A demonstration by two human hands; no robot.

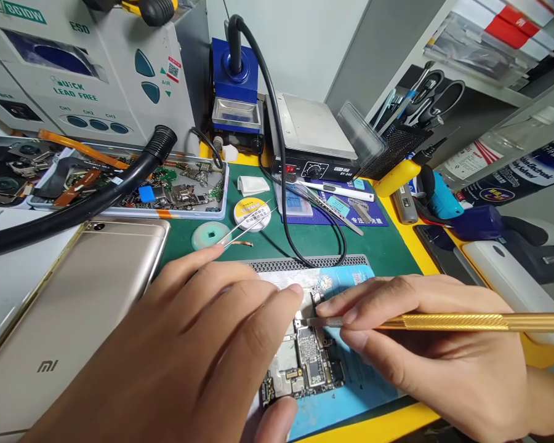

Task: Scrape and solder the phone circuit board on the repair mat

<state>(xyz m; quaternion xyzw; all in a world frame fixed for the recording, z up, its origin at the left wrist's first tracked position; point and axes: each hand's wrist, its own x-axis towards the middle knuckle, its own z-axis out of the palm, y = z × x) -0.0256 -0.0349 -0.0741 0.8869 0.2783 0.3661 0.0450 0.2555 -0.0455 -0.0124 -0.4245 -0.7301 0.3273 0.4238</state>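
Here, a dark circuit board [316, 371] with silver metal shields lies on a blue-and-white work mat [369, 394], near the counter's [397, 426] yellow front edge. The right hand [466, 360] pinches a slim gold knurled metal tool [452, 322], tip at the board. The left hand [203, 344] arches over the board's left side; whether it grips, I cannot tell. Green surface [378, 246] shows past the mat's far edge.

Gold phone [85, 289], yellow bottle [398, 177], probably a black phone [436, 247]
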